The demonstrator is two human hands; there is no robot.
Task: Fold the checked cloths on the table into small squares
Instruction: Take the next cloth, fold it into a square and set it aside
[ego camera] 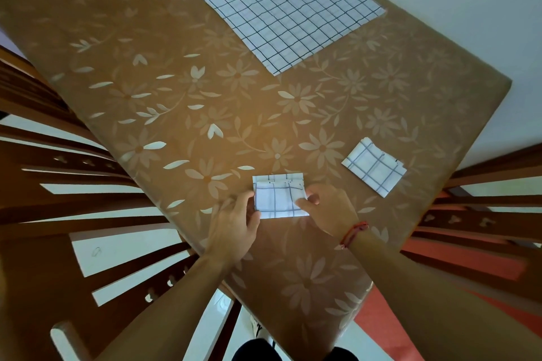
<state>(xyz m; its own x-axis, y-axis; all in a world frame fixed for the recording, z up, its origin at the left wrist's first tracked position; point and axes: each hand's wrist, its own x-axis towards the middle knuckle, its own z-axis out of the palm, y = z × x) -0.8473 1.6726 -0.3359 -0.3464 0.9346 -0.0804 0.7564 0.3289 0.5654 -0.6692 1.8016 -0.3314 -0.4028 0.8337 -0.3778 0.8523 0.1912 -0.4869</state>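
Low centre of frame: small folded checked cloth (278, 199) lies flat on the table (176, 102), which has a brown floral cover. A strip of the cloth's under-layer shows past the top edge, so the layers aren't flush.

L hand (234, 223) is at the cloth's left edge. Fingers are curled and close together, thumb sits at the lower-left corner, and it pinches that edge. R hand (328, 208) is at the right edge. Thumb lies on top of the fabric, the other fingers are curled in beside it, and it pinches the right side. How far the fingertips go under the cloth: can't tell. Red thread bracelet (355, 233) on the R wrist.

Right of the hands, mid-right of frame, and apart from them: finished checked square (375, 167), turned at an angle, untouched.

Upper centre-right: unfolded checked cloths (290, 9) spread flat. There are at least 2 layers w/ offset edges, and they lie well apart from the folded ones, near the table's far side by the pale wall.

Wooden slat-back chair (58, 161) at left of frame, another chair (484, 214) at right. Both are close against the table's edges. Red floor patch (381, 316) in the lower right.
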